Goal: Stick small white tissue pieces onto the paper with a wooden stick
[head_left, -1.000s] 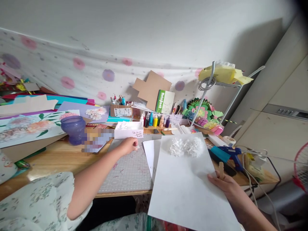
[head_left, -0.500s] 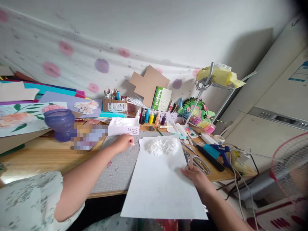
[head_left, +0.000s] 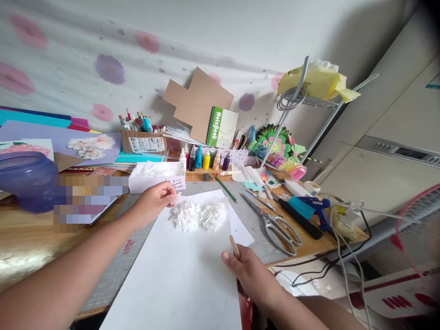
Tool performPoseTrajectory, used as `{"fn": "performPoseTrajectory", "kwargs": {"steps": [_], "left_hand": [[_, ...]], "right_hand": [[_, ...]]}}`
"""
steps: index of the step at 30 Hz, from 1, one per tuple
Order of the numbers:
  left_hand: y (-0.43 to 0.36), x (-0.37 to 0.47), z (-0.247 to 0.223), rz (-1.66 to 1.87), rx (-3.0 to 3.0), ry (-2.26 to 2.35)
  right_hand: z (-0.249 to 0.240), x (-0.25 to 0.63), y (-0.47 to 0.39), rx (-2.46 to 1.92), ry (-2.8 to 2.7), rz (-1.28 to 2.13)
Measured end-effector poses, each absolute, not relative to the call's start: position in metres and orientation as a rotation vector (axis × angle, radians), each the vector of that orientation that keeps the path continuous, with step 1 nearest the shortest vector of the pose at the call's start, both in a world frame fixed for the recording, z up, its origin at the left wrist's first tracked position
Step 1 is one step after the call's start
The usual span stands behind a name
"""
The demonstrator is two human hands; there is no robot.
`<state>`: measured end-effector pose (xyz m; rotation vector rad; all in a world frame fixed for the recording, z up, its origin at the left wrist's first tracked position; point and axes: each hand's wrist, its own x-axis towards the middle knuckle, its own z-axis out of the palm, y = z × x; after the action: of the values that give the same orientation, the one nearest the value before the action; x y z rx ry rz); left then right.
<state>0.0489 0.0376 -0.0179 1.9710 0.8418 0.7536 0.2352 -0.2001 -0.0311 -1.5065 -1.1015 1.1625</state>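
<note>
Here the right hand (head_left: pixel 252 274) is gripping the right edge of a large white paper sheet (head_left: pixel 178 277), thumb on top, and a slim wooden stick (head_left: pixel 234 246) is poking up from that same grasp. The sheet is sloping down toward the body, and just ahead and to the left of the right grip, two ruffled white paper flowers (head_left: pixel 198 217) are sitting side by side near its far end. The left hand (head_left: pixel 155 200) is pinching a small white scrap (head_left: pixel 178 196) between thumb and fingers, right beside the left-hand bloom. A second white paper (head_left: pixel 241 228) is showing beyond the right grip, on the gray cutting mat (head_left: pixel 117 268), and silver scissors (head_left: pixel 271 225) are lying ahead and to the right of that grip, handles nearer. Over beyond the left fingers, a white open box (head_left: pixel 156 182) is standing close, while a purple vase (head_left: pixel 32 183) is standing well off to their left. Farther out, a green pencil (head_left: pixel 227 189) is lying past the flowers, a blue glue gun (head_left: pixel 320 210) is resting right of the scissors, and small paint bottles (head_left: pixel 206 160) are lining up behind. At the back, a green-and-white notebook (head_left: pixel 222 128) is leaning against brown cardboard (head_left: pixel 197 103).
</note>
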Motion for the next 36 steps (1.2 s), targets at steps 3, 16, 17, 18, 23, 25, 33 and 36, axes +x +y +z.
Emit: {"fn": "performPoseTrajectory", "kwargs": {"steps": [3, 16, 17, 18, 23, 25, 33, 36], "left_hand": [[0.018, 0.053, -0.005, 0.710, 1.701, 0.699], [-0.060, 0.091, 0.023, 0.579, 1.226, 0.580], [-0.063, 0.091, 0.021, 0.581, 1.212, 0.589], [-0.066, 0.088, 0.020, 0.584, 1.207, 0.606], [-0.089, 0.030, 0.022, 0.493, 1.770, 0.703], [-0.105, -0.004, 0.020, 0.133, 2.293, 0.543], [-0.133, -0.070, -0.020, 0.582, 2.911, 0.522], [-0.121, -0.086, -0.022, 0.914, 2.738, 0.633]], "right_hand": [[-0.018, 0.243, -0.199, -1.851, -1.378, 0.834], [0.008, 0.227, -0.143, -1.308, -1.039, 0.869], [0.008, 0.225, -0.142, -1.303, -1.032, 0.865], [0.008, 0.224, -0.142, -1.301, -1.024, 0.855], [0.010, 0.247, -0.147, -1.267, -0.901, 0.779], [0.009, 0.262, -0.150, -1.253, -0.827, 0.781], [0.005, 0.278, -0.164, -1.169, -0.689, 0.770], [0.005, 0.276, -0.173, -1.184, -0.697, 0.754]]}}
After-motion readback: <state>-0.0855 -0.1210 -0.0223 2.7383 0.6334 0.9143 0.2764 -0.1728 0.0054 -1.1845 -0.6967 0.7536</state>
